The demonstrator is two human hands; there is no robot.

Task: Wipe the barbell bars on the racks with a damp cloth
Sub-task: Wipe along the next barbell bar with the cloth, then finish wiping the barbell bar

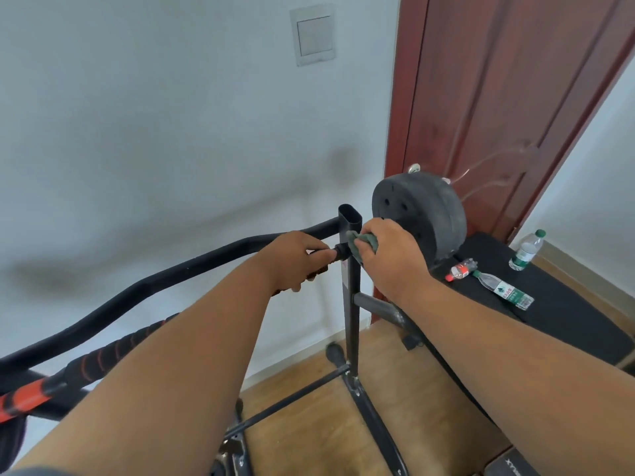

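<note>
A barbell bar [117, 350] with a black and red spiral grip runs from the lower left up to a black rack upright [351, 297]. My left hand [295, 257] grips the bar just left of the upright. My right hand [386, 255] holds a dark green cloth [364, 242] wrapped on the bar just right of the upright. A black weight plate [421, 218] sits on the bar's end beyond my right hand. My forearms hide part of the bar.
A curved black rack tube [165, 274] runs behind the bar. The rack's base bars [374, 417] lie on the wooden floor. Three plastic bottles, one [505, 291] lying, rest on a black mat [563, 304] by the red door [498, 97]. A white wall is close ahead.
</note>
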